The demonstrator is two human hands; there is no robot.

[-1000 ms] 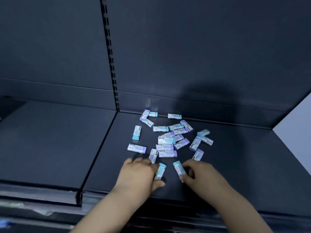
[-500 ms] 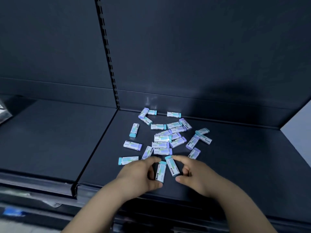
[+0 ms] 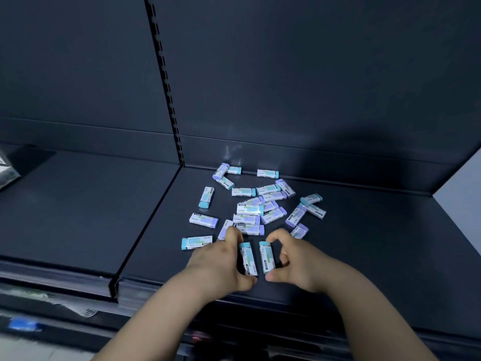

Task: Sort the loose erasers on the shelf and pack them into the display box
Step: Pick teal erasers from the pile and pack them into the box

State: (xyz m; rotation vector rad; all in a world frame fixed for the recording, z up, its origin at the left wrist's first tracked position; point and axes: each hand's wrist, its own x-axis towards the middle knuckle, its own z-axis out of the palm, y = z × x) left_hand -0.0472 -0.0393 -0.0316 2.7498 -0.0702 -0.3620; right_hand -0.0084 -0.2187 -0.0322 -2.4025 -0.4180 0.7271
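Note:
Several loose erasers (image 3: pixel 250 211) in white sleeves with teal or lilac ends lie scattered on the dark shelf (image 3: pixel 377 251). Near the shelf's front, two teal-tipped erasers stand side by side, pointing away from me. My left hand (image 3: pixel 221 264) pinches the left eraser (image 3: pixel 248 259) between forefinger and thumb. My right hand (image 3: pixel 294 261) pinches the right eraser (image 3: pixel 266 256) the same way, forefinger on its far end, thumb at its near end. No display box is in view.
Another teal-tipped eraser (image 3: pixel 196 242) lies just left of my left hand. A slotted upright (image 3: pixel 166 82) divides the back panel, and a seam separates this shelf from the bare left shelf (image 3: pixel 78 212). A packaged item (image 3: pixel 6 170) shows at the far left edge.
Both hands have brought their two teal-tipped erasers closer together and turned them roughly parallel. A teal-tipped eraser now lies uncovered left of my left hand. The view has shifted slightly.

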